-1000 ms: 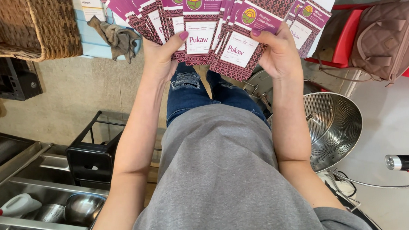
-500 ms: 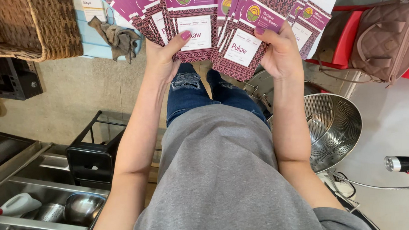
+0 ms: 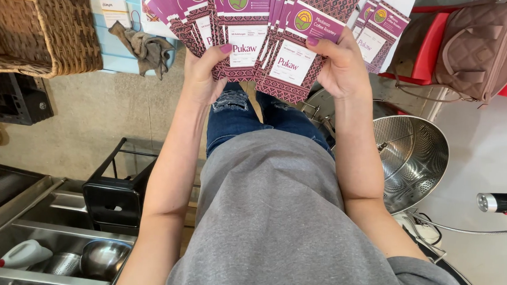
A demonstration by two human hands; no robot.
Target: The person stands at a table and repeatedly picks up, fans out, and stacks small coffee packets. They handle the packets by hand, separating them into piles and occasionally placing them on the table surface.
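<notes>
Since the last frame your left thumb has slid across the front pouch, and the fan of pouches has shifted a little in your grasp. Going left to right: a woven basket (image 3: 39, 27) sits at the upper left, with a grey rag (image 3: 145, 47) lying just beside it on the pale blue surface. Below, a black stool (image 3: 117, 191) stands near a steel sink (image 3: 39, 230) that holds a metal bowl (image 3: 103, 258) and a white bottle (image 3: 23, 253).

Your left hand (image 3: 202, 77) is clenched on the left part of the purple pouches (image 3: 244, 36), thumb pressed on the front face, fingers hidden behind. These flat packets, patterned purple with white label panels, are held fanned out above your knees, between your 2 hands. Your right hand (image 3: 339, 66) grasps the right part of the same fan, thumb on the front of the nearest pouch. A few more pouches (image 3: 381, 31) of the same kind lie just beyond it.

Further right, a perforated steel drum (image 3: 409, 158) sits beside your right forearm, a brown quilted bag (image 3: 477, 47) rests on a red seat (image 3: 429, 45), and a small black and silver torch (image 3: 499, 203) lies at the far right.
</notes>
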